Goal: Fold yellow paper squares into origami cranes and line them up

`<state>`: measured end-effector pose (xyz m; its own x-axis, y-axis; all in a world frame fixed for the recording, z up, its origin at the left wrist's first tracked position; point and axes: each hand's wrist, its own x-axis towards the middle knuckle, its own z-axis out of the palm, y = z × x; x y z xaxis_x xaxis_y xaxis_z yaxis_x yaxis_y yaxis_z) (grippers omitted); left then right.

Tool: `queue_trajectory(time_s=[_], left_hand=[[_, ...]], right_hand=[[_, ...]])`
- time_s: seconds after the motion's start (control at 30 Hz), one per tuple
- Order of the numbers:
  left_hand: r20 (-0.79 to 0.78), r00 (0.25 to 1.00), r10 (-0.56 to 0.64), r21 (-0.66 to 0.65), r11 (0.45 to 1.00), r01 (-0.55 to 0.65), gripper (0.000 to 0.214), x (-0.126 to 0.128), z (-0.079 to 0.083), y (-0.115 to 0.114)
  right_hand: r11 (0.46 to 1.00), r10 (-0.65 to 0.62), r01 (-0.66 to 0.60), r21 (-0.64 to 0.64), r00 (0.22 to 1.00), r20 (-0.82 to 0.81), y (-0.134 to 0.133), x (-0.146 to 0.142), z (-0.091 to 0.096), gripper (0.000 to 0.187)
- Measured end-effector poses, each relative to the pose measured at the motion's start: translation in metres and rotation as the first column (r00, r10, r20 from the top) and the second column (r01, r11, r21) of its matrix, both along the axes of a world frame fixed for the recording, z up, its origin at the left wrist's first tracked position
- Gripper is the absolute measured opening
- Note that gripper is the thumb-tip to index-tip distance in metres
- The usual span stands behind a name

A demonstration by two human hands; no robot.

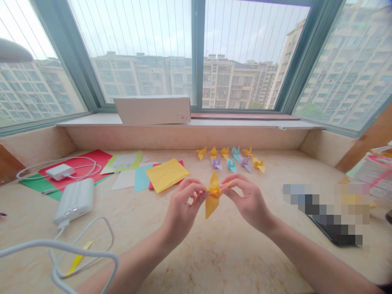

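Head view gives you a marbled counter (275, 265) below a wide window (196, 53), with a long white box (153, 111) on the sill. Your left hand (183, 202) and right hand (251, 200) both pinch narrowly. Close to the camera, a white cable (45, 243) crosses in front of your left forearm (147, 253). Leftward lie a red sheet (87, 175), a yellow sheet (168, 175), a white power bank (76, 200) and a charger (59, 172); rightward, a partly pixelated dark object (335, 226). Between your fingertips, above mid-counter, is a yellow folded paper (212, 203). Just beyond stand nine smaller paper cranes (232, 165) in yellow, blue and purple.
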<state>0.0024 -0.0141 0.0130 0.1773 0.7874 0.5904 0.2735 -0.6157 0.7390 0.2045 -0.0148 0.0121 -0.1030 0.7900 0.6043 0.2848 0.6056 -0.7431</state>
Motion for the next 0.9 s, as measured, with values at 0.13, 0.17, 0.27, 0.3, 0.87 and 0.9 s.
queue_trajectory(time_s=[0.13,0.17,0.27,0.3,0.87,0.9], left_hand=[[0.132,0.991,-0.021,-0.136,0.99,0.039,0.015,0.001,-0.003,0.001],[0.16,0.986,-0.035,-0.161,0.985,0.061,0.016,0.002,-0.005,0.001],[0.2,0.977,-0.079,-0.191,0.975,0.118,0.014,0.003,-0.009,0.002],[0.195,0.976,-0.093,-0.186,0.974,0.13,0.013,0.003,-0.009,0.002],[0.273,0.935,-0.225,-0.533,0.774,0.342,0.058,0.012,-0.004,-0.012],[0.286,0.93,-0.23,-0.526,0.774,0.353,0.058,0.012,-0.004,-0.012]], right_hand=[[0.999,0.018,-0.022,-0.043,0.997,-0.076,0.001,0.001,0.0,0.017],[0.997,0.043,-0.048,-0.054,0.995,-0.095,0.002,0.001,0.0,0.021],[0.981,0.085,-0.117,-0.154,0.975,-0.204,0.005,0.002,-0.002,0.037],[0.966,0.082,-0.135,-0.219,0.968,-0.237,0.006,0.003,-0.002,0.042],[0.823,0.094,-0.284,-0.493,0.922,-0.375,0.006,-0.002,0.003,0.026],[0.821,0.089,-0.285,-0.495,0.92,-0.382,0.006,-0.001,0.003,0.026]])
